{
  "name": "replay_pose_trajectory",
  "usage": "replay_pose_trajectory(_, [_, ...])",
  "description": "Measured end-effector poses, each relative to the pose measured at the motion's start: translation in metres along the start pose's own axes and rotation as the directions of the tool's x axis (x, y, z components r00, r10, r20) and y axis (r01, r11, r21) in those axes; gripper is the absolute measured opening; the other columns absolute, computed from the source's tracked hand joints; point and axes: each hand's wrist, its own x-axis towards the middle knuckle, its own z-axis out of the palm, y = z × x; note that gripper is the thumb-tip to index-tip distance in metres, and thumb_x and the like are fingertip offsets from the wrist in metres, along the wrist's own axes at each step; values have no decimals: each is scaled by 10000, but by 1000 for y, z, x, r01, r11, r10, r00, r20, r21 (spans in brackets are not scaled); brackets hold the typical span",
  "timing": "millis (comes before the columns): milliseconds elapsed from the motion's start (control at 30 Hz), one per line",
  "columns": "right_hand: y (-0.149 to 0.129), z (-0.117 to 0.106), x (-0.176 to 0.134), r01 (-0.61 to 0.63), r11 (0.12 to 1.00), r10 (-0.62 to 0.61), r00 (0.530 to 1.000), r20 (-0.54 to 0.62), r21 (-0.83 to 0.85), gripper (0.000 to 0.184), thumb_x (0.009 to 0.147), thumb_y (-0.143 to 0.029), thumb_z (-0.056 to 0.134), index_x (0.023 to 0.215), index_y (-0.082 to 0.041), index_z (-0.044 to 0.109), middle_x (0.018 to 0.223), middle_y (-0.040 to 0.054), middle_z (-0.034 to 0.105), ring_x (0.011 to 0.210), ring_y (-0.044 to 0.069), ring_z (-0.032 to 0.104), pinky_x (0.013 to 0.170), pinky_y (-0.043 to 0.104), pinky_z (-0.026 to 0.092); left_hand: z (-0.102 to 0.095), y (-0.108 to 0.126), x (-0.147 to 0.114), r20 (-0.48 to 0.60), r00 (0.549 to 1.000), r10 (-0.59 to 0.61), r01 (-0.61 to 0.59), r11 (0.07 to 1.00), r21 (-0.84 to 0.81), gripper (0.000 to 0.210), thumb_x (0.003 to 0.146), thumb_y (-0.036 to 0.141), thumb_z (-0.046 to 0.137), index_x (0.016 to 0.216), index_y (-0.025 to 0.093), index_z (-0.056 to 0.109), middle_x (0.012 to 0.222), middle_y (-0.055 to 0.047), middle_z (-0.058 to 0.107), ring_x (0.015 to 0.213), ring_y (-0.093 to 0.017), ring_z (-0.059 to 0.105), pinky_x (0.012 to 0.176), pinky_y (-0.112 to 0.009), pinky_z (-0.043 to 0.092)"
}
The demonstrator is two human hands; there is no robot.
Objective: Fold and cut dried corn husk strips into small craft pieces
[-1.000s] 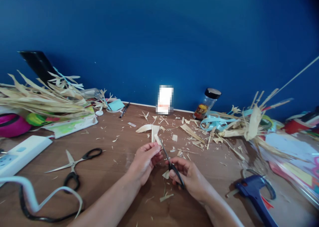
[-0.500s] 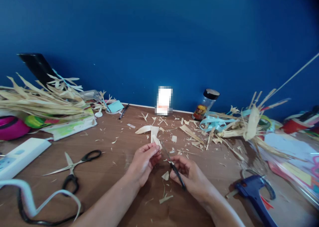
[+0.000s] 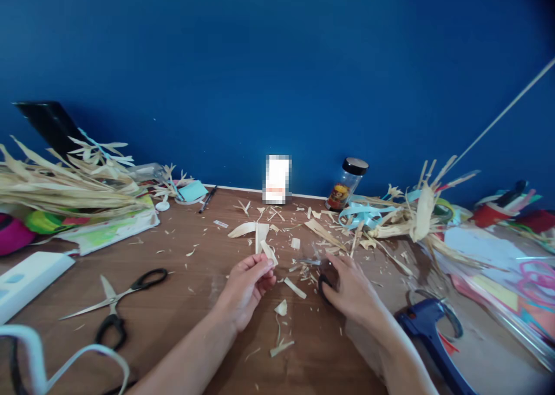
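Between the thumb and fingertips of my left hand is a pale strip of dry corn husk. Just beyond it another husk piece lies on the table. Off to the right, my right hand is low over the table with a small pair of black-handled scissors, the thumb at a handle loop. Their blades point left and look blurred; part of the handles is hidden under the hand. A narrow husk offcut lies between my hands.
Larger open scissors and a white power strip lie at left, below a husk bundle. A blue glue gun is at right. Behind stand a lidded jar and a bright blurred screen. Husk scraps litter the table.
My right hand has moved right, away from my left hand, carrying the small scissors down toward the table. A narrow offcut now lies between my hands. My left hand still pinches its strip.
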Motion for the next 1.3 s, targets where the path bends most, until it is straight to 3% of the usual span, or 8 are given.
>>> replay_pose_trajectory(100, [-3,-1,0,-91,992,89,996,-27,-90,561,716,-342,545,1242,-206,403,1015,103,596,871,260,567,640,304,377,0,-1,0,9,1000,1,-1,1000,20,91,652,123,673,645,123,582,568,24,543,499,-39,500,514,-149,490])
replay_pose_trajectory(200, [-6,-3,-2,-206,970,205,979,-19,-129,343,753,-353,519,1084,-260,516,809,40,648,694,233,598,531,274,333,-1,-4,0,1,1000,-1,1,999,34,95,645,138,683,657,125,590,564,26,542,498,-38,497,512,-148,489])
replay_pose_trajectory(300, [-4,-4,-3,-118,983,116,993,-17,-143,144,754,-301,527,867,-268,610,839,28,650,779,232,591,568,270,343,-2,-5,1,2,1000,4,-4,999,48,100,644,146,686,654,124,590,563,26,542,496,-36,494,511,-147,487])
replay_pose_trajectory(433, [0,-7,-1,40,996,-42,999,-20,-84,167,740,-224,537,886,-246,614,940,33,633,873,196,568,659,250,358,-2,-5,1,10,1000,11,-12,998,59,97,650,145,683,664,124,590,570,26,544,499,-34,495,519,-144,487])
replay_pose_trajectory(667, [-9,-10,-3,-152,975,153,988,-3,-165,127,759,-383,532,767,-260,566,612,-23,613,551,168,554,461,227,239,-2,-5,1,13,1000,-4,3,998,63,114,640,156,696,655,127,587,555,28,537,488,-37,494,513,-148,489])
replay_pose_trajectory(933, [-5,-3,-2,84,996,-86,994,-63,-39,162,790,-168,460,840,-209,609,862,42,644,829,188,560,724,260,363,-3,-6,2,25,1000,-2,0,999,51,120,626,152,706,650,128,591,564,30,542,490,-34,495,519,-148,494])
replay_pose_trajectory(1167, [-3,-2,-1,-115,992,107,987,-116,-61,166,806,-226,448,964,-185,481,725,30,618,637,182,579,530,242,336,-1,-6,1,21,1000,-8,7,999,51,126,628,160,707,665,129,591,570,30,543,496,-37,497,521,-150,491])
replay_pose_trajectory(1300, [-5,-5,-3,-140,979,126,987,-103,-147,95,805,-270,473,862,-225,534,711,25,603,610,175,563,496,239,291,-2,-5,1,26,1000,-13,11,998,65,134,631,167,706,674,132,584,570,33,537,501,-38,496,525,-152,484])
